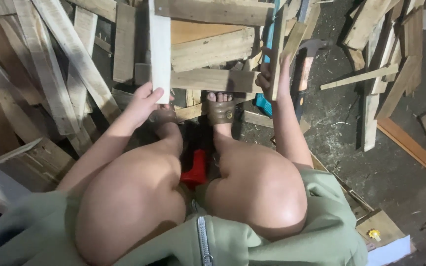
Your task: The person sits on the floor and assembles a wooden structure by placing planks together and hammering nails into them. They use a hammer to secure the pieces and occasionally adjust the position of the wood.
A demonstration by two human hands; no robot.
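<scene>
A frame of rough, pale wooden slats (208,79), splintery and square-edged, stands on the dark concrete floor (351,148) just past my sandalled feet, hemmed by a heap of loose planks (50,74) on my left, with barer floor to the right. My left hand (144,103) curls around the lower end of its whitish upright board (159,49). My right hand (268,79) grips the narrow upright slat (277,54) at the frame's right edge, fingers wrapped.

A rough woodworking yard or workshop. Broken pallet planks (50,64) lie heaped everywhere. Sawdust and splinters cover the concrete floor (341,143).
</scene>
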